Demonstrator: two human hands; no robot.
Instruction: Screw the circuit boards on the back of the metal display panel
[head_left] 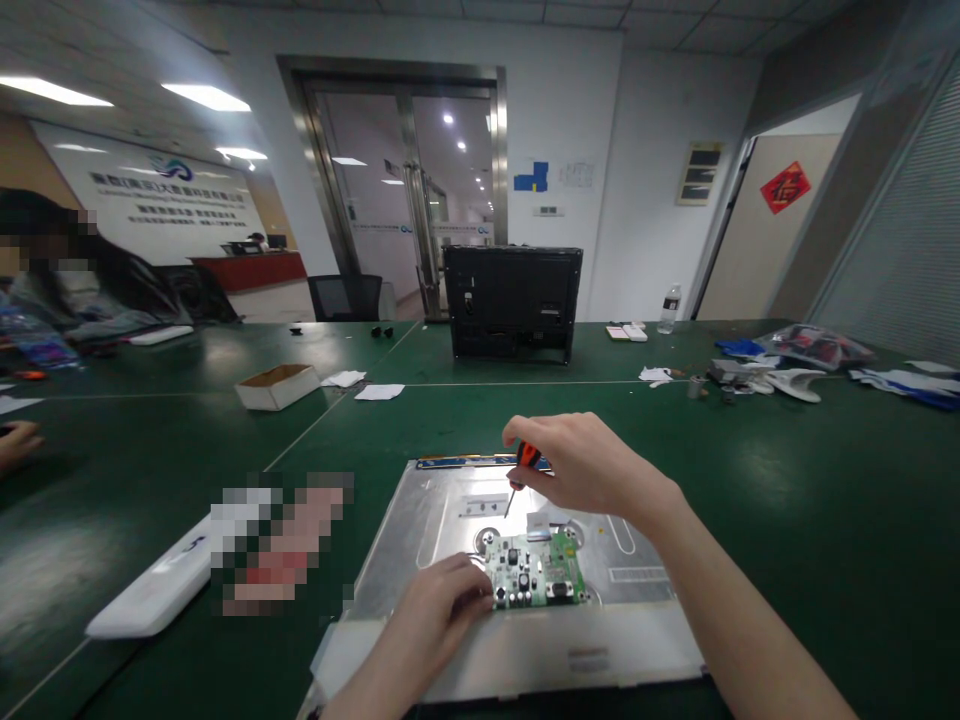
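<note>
We had our right hand point(581, 462) raised over a silvery metal panel point(401, 545), its grip closed around the orange-and-black handle of a screwdriver point(528, 455). The thin shaft slanted down and a little to the left, its tip just beyond the far left part of a green circuit board point(532, 572); we could not tell whether the tip touched the metal. The board lay flat on the panel, near its middle and toward us, with a pale tab at its far edge. Our left hand point(446, 600) rested at the board's left edge with its fingers curled; we could not tell whether that grip pinched the board or only touched it. The panel lay flat on the green tabletop point(787, 500) in front of us, a blue strip point(465, 462) along its far edge and a whitish band along its near one

To our left we had a long white case point(154, 585), partly pixelated, and beyond it an open white box point(277, 388) with papers point(380, 392) near it. Across from us a black monitor point(514, 300) stood upright with its back toward us. A water bottle point(670, 308) stood farther right, near a clear plastic bag point(821, 345). At the far left edge we saw part of a co-worker's hand point(19, 445)
</note>
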